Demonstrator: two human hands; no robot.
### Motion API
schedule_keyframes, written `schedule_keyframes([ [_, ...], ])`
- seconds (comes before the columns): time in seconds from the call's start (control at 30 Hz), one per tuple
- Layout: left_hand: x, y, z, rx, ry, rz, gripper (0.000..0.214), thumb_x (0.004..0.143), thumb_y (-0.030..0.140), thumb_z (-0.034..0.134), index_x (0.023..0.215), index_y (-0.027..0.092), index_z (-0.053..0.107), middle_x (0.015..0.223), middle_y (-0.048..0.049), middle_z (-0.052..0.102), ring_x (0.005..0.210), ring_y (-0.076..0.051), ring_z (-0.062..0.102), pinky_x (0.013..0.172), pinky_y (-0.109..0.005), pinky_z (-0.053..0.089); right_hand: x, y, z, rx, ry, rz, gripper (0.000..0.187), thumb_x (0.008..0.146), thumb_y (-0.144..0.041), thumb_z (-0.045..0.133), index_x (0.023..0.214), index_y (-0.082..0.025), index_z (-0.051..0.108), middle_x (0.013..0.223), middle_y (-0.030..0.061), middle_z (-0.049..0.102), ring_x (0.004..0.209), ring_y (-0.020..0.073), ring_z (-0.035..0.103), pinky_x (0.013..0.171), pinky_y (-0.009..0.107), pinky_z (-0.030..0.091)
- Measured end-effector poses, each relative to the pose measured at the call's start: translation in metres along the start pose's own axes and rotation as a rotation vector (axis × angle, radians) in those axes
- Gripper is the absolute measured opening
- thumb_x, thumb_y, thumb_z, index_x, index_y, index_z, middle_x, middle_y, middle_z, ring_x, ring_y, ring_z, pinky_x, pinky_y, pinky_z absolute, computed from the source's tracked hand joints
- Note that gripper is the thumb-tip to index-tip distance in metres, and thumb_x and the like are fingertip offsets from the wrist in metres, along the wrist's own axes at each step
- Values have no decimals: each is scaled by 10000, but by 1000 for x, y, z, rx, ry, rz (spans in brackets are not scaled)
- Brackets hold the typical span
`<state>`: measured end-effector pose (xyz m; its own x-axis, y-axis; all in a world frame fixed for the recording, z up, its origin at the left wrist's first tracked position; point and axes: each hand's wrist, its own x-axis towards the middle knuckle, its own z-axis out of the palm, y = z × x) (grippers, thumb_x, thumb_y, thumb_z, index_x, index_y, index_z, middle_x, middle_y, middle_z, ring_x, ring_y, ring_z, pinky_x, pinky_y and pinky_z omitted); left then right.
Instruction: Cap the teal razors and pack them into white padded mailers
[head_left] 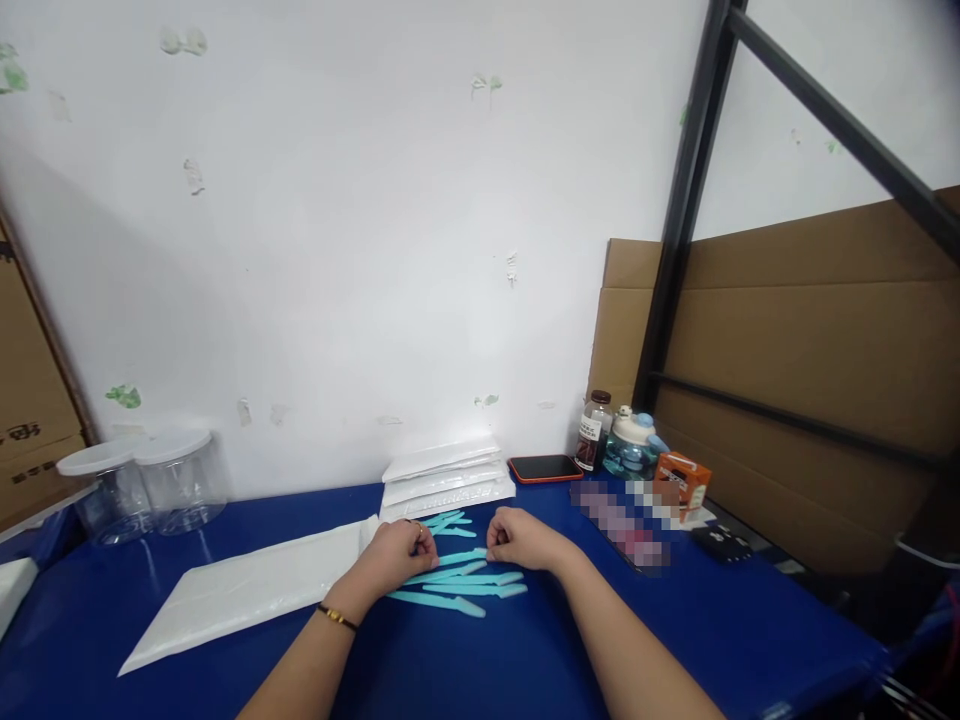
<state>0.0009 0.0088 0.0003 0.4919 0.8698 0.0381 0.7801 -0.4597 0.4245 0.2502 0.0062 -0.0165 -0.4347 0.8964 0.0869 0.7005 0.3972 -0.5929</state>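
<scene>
Several turquoise eyebrow razors (455, 602) lie fanned out on the blue table in front of me. One razor (460, 557) spans the gap between my hands. My left hand (395, 556) has its fingers closed around the handle end, over the pile. At the other end of that razor, my right hand (525, 540) pinches the tip with thumb and fingers. Behind them lies a second small group of turquoise razors (448, 520), partly hidden by my left hand. A white padded mailer (247, 592) lies flat to the left, its near right end behind my left hand.
A stack of white mailers (448, 474) rests against the wall beside a phone (545, 468). Two clear jars (184, 490) stand back left. Toward the right are a brown bottle (593, 432), a blue jug (631, 447), an orange box (681, 486) and a black metal frame (679, 200).
</scene>
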Motion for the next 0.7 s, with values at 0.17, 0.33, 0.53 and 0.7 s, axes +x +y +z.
schedule_keyframes([
  [0.17, 0, -16, -10, 64, 91, -90, 169, 723, 348, 538, 691, 226, 651, 684, 32, 661, 669, -132, 573, 640, -227, 335, 0, 14, -14, -60, 168, 58, 45, 702, -203, 645, 701, -162, 663, 775, 18, 621, 666, 117, 541, 577, 194, 374],
  [0.33, -3, -24, -20, 80, 180, -169, 169, 708, 345, 553, 777, 241, 666, 765, 19, 673, 729, -148, 580, 622, -226, 323, -2, 17, -23, -92, 296, 120, 74, 685, -227, 667, 721, -163, 670, 767, 19, 592, 682, 128, 533, 601, 209, 381],
  [0.53, -5, -9, -9, -31, 1, -28, 252, 648, 443, 619, 783, 240, 683, 772, 26, 652, 704, -132, 563, 588, -204, 348, -3, -11, 0, 33, 29, -86, 169, 664, -320, 712, 776, -194, 695, 801, 2, 588, 670, 110, 523, 555, 189, 376],
  [0.7, -2, -5, 1, -39, -76, -21, 203, 642, 388, 615, 741, 221, 678, 724, 30, 650, 670, -123, 552, 563, -193, 347, 0, -19, 9, 11, -45, -58, 155, 665, -315, 713, 730, -179, 678, 808, 6, 588, 632, 95, 503, 505, 179, 349],
])
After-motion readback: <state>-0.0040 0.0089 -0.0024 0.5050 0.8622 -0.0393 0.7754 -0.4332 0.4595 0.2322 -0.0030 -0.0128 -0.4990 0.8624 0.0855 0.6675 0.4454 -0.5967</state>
